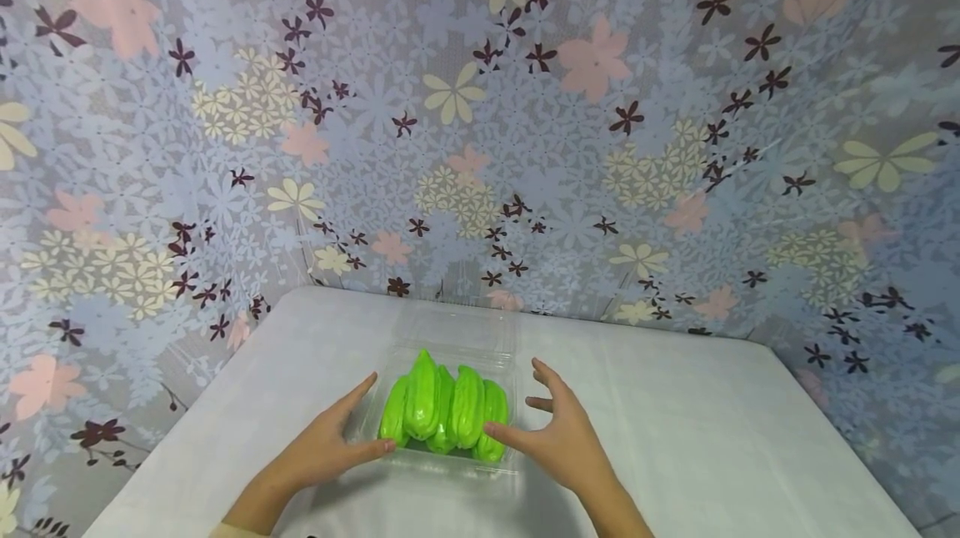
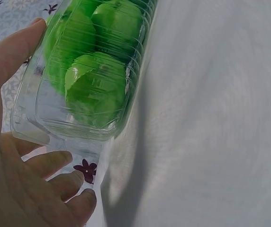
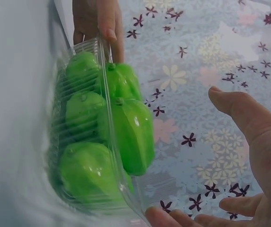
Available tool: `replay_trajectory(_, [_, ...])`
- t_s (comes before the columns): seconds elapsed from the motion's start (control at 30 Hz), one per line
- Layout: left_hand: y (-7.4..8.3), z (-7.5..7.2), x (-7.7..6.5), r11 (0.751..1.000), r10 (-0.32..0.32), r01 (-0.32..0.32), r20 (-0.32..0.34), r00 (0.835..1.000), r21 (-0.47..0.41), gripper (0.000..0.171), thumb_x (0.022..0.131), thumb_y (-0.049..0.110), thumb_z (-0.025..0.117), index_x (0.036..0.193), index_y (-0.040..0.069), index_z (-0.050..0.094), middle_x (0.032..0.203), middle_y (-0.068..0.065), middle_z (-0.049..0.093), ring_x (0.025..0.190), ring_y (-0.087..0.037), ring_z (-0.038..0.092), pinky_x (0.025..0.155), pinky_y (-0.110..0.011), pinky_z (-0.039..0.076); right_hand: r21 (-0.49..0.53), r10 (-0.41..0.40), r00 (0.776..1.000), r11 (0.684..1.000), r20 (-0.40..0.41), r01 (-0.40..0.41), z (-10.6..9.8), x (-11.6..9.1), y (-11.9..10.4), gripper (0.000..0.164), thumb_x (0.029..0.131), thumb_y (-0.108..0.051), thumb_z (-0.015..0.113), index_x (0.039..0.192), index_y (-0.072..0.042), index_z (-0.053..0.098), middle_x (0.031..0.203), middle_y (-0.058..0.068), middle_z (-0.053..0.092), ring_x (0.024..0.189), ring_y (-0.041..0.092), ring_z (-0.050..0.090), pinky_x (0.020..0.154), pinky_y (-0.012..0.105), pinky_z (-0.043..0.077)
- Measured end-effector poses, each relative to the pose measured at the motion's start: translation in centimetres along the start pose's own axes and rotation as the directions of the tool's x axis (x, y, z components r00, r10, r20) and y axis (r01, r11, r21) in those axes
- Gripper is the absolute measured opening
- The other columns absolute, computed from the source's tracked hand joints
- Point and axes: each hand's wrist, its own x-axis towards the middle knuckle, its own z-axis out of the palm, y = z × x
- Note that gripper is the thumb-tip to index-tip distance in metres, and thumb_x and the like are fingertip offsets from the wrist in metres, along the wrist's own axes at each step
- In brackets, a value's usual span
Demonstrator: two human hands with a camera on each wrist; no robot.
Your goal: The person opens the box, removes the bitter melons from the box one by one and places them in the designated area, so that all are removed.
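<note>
Several glossy green star fruits [image 1: 423, 396] lie side by side in a clear ribbed plastic container [image 2: 78, 133], two of them resting on top of the others. Its transparent lid [image 1: 453, 328] is folded back toward the far side. At the container's left end is my left hand [image 1: 330, 442], fingers spread and thumb close to the rim; whether it touches cannot be told. My right hand [image 1: 558, 434] hovers around the right end, thumb and fingers spread apart, holding nothing. The right wrist view shows its fingers [image 3: 239, 205] near the container's corner.
A white cloth [image 1: 697, 421] covers the table under the container. Behind the table's far edge rises a flower-patterned curtain or sheet [image 1: 450, 154], which also hangs at both sides.
</note>
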Motion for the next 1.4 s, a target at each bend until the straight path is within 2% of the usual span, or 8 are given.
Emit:
replay_trajectory(0.2, [-0.1,0.0,0.1,1.0,-0.001,0.001,0.001,1.0,-0.005,0.104,0.081,0.052,0.08,0.161,0.014,0.027,0.161,-0.019,0.029,0.143,-0.049,0.028,0.111,-0.069,0.024,0.04,0.02,1.0,0.999,0.022,-0.021,0.7,0.2,0.0,0.108,0.07,-0.044,0.093,0.156,-0.014,0.035,0.151,0.019,0.042,0.12,0.037,0.059,0.079,0.048,0.059])
replay_trajectory(0.43, [0.2,-0.1,-0.1,1.0,-0.005,0.005,0.002,1.0,-0.011,0.104,0.081,0.051,0.081,0.161,0.014,0.026,0.161,-0.02,0.029,0.143,-0.049,0.028,0.112,-0.068,0.024,0.026,0.019,1.0,0.999,0.005,-0.019,1.2,0.3,-0.3,0.109,0.069,-0.045,0.093,0.156,-0.013,0.036,0.149,0.021,0.043,0.116,0.035,0.062,0.078,0.046,0.06])
replay_trajectory(0.97, [-0.2,0.0,0.0,1.0,-0.009,0.009,0.0,1.0,-0.026,0.103,0.081,0.051,0.081,0.161,0.017,0.027,0.161,-0.018,0.029,0.144,-0.048,0.027,0.112,-0.068,0.023,0.077,0.021,1.0,0.997,0.015,-0.022,2.0,0.4,-0.5,0.108,0.069,-0.043,0.093,0.155,-0.011,0.036,0.148,0.021,0.044,0.116,0.035,0.062,0.078,0.046,0.06])
replay_trajectory(1.4, [-0.1,0.0,0.0,0.999,-0.015,0.015,0.013,1.0,-0.033,0.102,0.082,0.05,0.081,0.161,0.017,0.027,0.161,-0.017,0.029,0.145,-0.047,0.026,0.112,-0.069,0.022,0.096,0.04,0.997,0.994,0.059,-0.046,2.4,0.7,-0.4,0.109,0.07,-0.043,0.093,0.156,-0.011,0.035,0.15,0.022,0.042,0.117,0.037,0.06,0.077,0.047,0.06])
